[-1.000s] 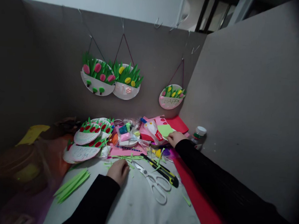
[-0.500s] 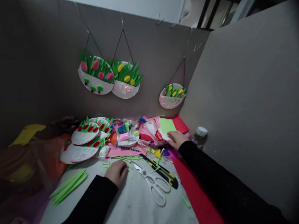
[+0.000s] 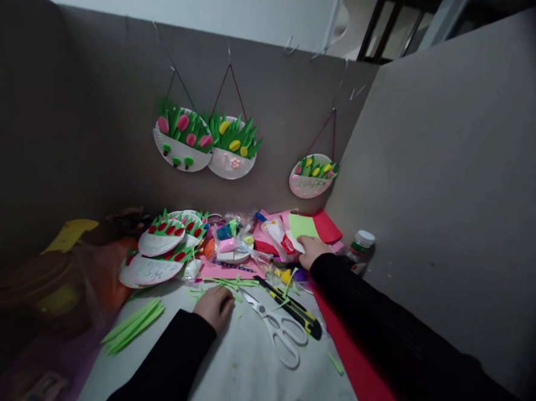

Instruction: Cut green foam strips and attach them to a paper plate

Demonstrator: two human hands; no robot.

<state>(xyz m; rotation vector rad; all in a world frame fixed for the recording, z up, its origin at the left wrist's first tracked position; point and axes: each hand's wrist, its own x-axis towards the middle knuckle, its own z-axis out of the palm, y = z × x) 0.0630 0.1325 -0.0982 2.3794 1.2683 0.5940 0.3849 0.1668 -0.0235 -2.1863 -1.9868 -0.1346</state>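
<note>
My left hand (image 3: 215,308) rests loosely curled on the white tabletop, beside thin green paper scraps (image 3: 233,282); nothing shows in its fingers. My right hand (image 3: 313,251) reaches to the back right. Its fingers close on the narrow white end of a white bottle with a red label (image 3: 287,242), which lies on its side. A light green paper sheet (image 3: 303,226) lies just behind those fingers. Between the hands are white-handled scissors (image 3: 282,334), slightly spread, and a black-and-yellow utility knife (image 3: 297,312). Cut green paper strips (image 3: 135,325) lie in a bunch left of my left hand.
Decorated paper-plate baskets (image 3: 160,242) are stacked at the back left. Similar plates (image 3: 233,162) hang on the grey partition (image 3: 274,104). Bagged colourful clay (image 3: 229,243) sits centrally. Red paper (image 3: 353,363) lies under my right arm, near a white-capped bottle (image 3: 364,239).
My right hand has shifted from the green sheet's edge to the white bottle's end. The green sheet now lies flat behind it. My left hand stays in place; the view moved slightly.
</note>
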